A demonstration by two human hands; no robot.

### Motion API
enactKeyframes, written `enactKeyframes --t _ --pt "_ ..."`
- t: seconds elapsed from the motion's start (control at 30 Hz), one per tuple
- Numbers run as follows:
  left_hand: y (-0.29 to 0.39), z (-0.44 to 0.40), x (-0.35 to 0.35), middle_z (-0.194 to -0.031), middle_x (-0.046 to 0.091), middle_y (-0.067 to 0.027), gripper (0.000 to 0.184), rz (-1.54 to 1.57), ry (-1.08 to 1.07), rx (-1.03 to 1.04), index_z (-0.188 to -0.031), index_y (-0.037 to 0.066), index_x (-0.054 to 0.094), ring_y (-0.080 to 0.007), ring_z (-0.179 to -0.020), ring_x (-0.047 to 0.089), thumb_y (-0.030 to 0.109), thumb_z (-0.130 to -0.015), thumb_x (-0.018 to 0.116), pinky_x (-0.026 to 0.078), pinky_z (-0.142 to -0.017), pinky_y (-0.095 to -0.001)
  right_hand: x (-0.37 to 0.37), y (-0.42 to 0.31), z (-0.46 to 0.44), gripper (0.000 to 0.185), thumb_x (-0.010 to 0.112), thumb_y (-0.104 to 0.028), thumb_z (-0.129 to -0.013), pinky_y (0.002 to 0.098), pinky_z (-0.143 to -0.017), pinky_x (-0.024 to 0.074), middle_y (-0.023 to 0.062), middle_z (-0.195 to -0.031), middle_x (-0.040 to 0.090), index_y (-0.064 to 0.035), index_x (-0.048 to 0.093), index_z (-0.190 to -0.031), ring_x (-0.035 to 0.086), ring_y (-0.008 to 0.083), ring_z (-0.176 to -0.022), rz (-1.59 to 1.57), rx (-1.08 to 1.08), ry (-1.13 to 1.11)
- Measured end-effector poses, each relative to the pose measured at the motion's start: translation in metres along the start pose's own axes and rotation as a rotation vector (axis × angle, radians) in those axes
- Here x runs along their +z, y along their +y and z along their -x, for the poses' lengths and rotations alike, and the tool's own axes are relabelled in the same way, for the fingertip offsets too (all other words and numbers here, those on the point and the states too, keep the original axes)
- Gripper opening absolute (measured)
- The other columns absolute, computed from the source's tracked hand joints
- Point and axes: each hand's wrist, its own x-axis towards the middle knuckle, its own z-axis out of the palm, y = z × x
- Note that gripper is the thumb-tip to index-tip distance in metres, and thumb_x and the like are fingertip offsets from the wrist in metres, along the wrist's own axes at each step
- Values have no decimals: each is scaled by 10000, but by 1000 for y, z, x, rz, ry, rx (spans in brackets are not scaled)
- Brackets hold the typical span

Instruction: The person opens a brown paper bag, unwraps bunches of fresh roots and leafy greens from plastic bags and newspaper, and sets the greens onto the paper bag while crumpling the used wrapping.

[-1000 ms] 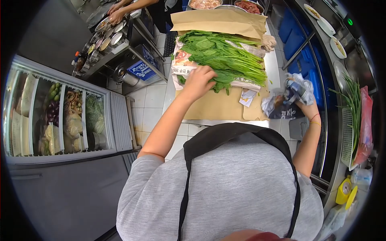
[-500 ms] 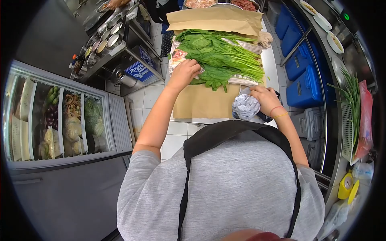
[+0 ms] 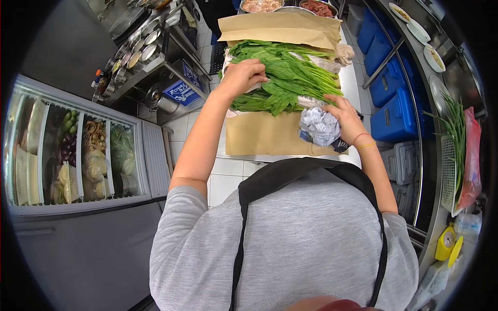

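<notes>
A broad bunch of leafy greens [image 3: 290,72] lies across printed newspaper on the table, leaves to the left and stems to the right. My left hand [image 3: 245,78] is curled over the leafy end, with its thumb and fingers closing on leaves; the fingertips are partly hidden. At the stem end, my right hand [image 3: 346,118] has its fingers and thumb about the lower stems. Close beside that hand, a crumpled ball of newspaper [image 3: 319,126] rests over a dark printed item [image 3: 340,145]. Brown paper [image 3: 264,136] lies under the near side of the greens.
More brown paper [image 3: 280,28] stands along the far side, near a cloth [image 3: 344,54] and bowls of raw meat [image 3: 317,7]. Blue bins [image 3: 390,116] sit under the right counter. An open-topped chiller [image 3: 83,155] of vegetables is at left, below a rack of pans [image 3: 137,54].
My left hand has moved slightly up and right, from the newspaper edge onto the leaves. My right hand has shifted up toward the stems. Some greens have moved, and the crumpled newspaper has turned slightly.
</notes>
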Motion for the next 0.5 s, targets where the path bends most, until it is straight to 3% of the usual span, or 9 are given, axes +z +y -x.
enactKeyframes --t 0.2,0.33,0.4,0.5 --pt "3 -24 -12 -776 524 -83 193 -17 -69 -40 -747 26 506 -271 -749 548 151 -775 651 432 -655 -352 22 -12 -11 427 589 1 -689 424 -991 330 78 -1361 391 -158 612 -1085 373 268 -1246 20 39 -23" --pt "-8 -29 -1 -792 545 -83 205 -21 3 -36 -760 48 529 -298 -746 555 220 -787 637 432 -623 -386 25 3 -24 458 570 18 -694 432 -997 330 54 -1344 421 -129 587 -1127 390 239 -1243 73 79 -7" --pt "-8 -23 3 -849 545 -85 259 -55 -55 -161 -810 64 547 -295 -826 560 281 -752 674 439 -683 -391 19 3 -27 479 557 52 -682 406 -977 362 39 -1275 492 -82 567 -1142 463 232 -1174 67 66 6" --pt "2 -1 5 -955 527 -82 374 -103 -11 -77 -920 93 567 -289 -963 534 339 -689 727 437 -779 -403 9 4 -31 464 557 57 -672 367 -949 396 64 -1216 531 -73 579 -1117 503 259 -1116 -50 70 -15"
